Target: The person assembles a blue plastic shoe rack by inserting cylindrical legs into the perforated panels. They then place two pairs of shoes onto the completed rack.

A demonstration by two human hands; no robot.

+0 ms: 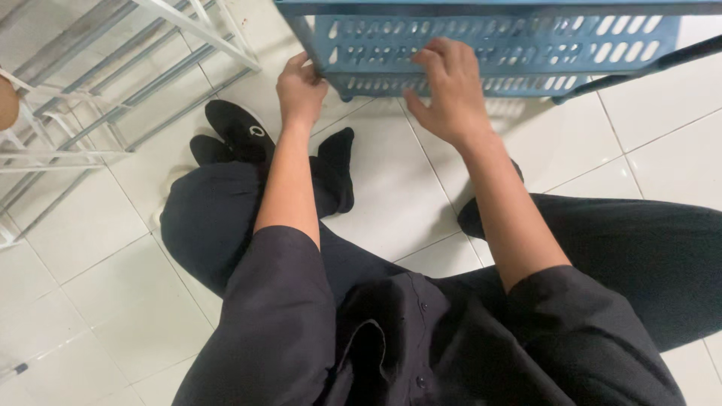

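Seated on the white tiled floor [391, 195], the person steadies a blue perforated plastic rack shelf [489, 53] at its near corner, left hand [301, 90] clamped on the corner leg, right hand [447, 90] spread flat against its side, likely needing a firm aligned push next.

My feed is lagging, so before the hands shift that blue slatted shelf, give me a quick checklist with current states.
1. Left hand on the blue slatted shelf: ok, it grips the left corner.
2. Right hand on the shelf: ok, fingers spread flat on the front wall.
3. Right hand's grip closed: cannot tell.
4. Tiled floor under the shelf's front: ok, bare tile shows.
5. Black shoe apart from the shelf: ok, it lies left of it.
6. White metal rack apart from the shelf: ok.
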